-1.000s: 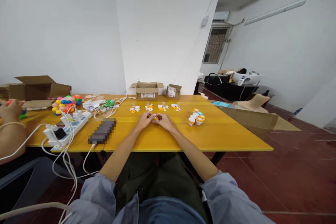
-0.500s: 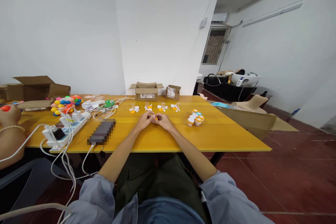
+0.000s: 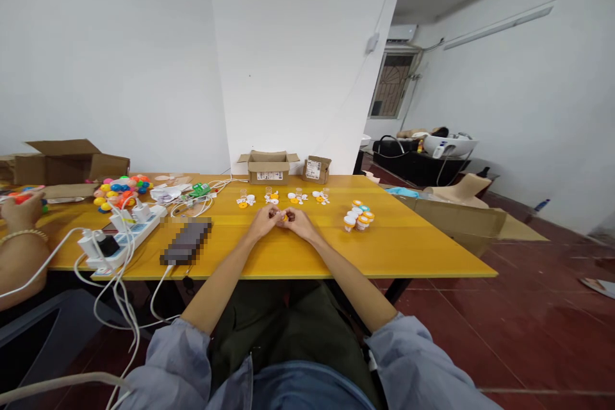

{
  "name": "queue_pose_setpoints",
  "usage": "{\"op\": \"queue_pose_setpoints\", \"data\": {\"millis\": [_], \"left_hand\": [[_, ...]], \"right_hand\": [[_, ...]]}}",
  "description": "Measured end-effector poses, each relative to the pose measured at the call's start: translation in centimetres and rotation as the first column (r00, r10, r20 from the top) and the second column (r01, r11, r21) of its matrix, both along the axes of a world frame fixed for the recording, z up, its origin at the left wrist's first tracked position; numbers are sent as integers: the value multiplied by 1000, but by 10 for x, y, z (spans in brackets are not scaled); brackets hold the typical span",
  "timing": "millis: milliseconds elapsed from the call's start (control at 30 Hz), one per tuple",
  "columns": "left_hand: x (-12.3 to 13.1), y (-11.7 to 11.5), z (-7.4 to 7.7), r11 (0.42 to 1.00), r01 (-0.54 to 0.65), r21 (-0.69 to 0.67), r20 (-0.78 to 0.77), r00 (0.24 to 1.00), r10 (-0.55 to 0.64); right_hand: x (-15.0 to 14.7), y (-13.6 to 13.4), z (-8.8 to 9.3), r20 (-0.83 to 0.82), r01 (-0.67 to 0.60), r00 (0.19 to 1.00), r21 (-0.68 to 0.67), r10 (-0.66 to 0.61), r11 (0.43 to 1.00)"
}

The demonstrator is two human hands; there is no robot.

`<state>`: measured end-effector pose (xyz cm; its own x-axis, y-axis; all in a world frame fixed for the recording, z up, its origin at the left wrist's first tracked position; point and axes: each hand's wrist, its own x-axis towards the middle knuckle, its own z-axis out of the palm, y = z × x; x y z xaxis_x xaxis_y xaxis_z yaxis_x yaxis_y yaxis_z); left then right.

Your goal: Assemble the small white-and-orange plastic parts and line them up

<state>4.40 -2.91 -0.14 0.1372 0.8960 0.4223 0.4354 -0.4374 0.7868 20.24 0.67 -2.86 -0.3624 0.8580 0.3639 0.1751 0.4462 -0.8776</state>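
Observation:
My left hand (image 3: 264, 222) and my right hand (image 3: 300, 223) meet over the middle of the table, fingers closed round a small plastic piece (image 3: 284, 218) with orange and clear parts. My fingers hide most of it, so its exact kind does not show. Beyond them lie several small groups of loose parts: clear cups (image 3: 298, 192), orange rings (image 3: 295, 200), white round caps (image 3: 316, 193) and tiny white pieces. To the right of my right hand stands a cluster of small tubs (image 3: 350, 222) with white, orange and blue tops.
Two cardboard boxes, one open (image 3: 268, 173) and one smaller (image 3: 316, 170), stand at the back. On the left are a phone (image 3: 186, 242), a power strip (image 3: 139, 234) with cables, and coloured balls (image 3: 118, 191). Another person's hand (image 3: 22, 213) is at the far left.
My hands stay in nearly the same place, with small finger movement round the piece. The other person's hand has shifted slightly right. Part of a sandalled foot now shows at the right edge.

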Motion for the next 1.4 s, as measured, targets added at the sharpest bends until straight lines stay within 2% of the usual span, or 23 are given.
{"op": "queue_pose_setpoints", "data": {"millis": [133,333,533,767,1000,1167,1233,1400], "left_hand": [[0,-1,0,998,-59,-2,-19,998,59],[2,-2,2,998,62,-15,29,998,-61],[-1,-1,0,998,-50,-27,1,999,51],[-1,1,0,993,115,9,73,991,-115],[-1,1,-1,1000,-18,-20,42,999,19],[-1,2,-2,997,71,0,38,997,-71],[-1,3,-3,998,69,10,40,997,-69],[-2,4,-3,998,-62,7,7,998,62]], "right_hand": [[0,-1,2,16,10,1000,0,-10,1000],[0,-1,4,-33,19,999,-11,-20,1000],[-1,-4,4,-8,5,1000,16,-5,1000],[1,0,3,-57,7,998,-8,-8,1000],[0,-3,3,3,12,1000,17,-12,1000],[1,0,2,-32,14,999,8,-14,1000],[0,0,2,-42,2,999,2,-2,1000],[-1,-6,7,-16,-1,1000,-6,1,1000]]}}
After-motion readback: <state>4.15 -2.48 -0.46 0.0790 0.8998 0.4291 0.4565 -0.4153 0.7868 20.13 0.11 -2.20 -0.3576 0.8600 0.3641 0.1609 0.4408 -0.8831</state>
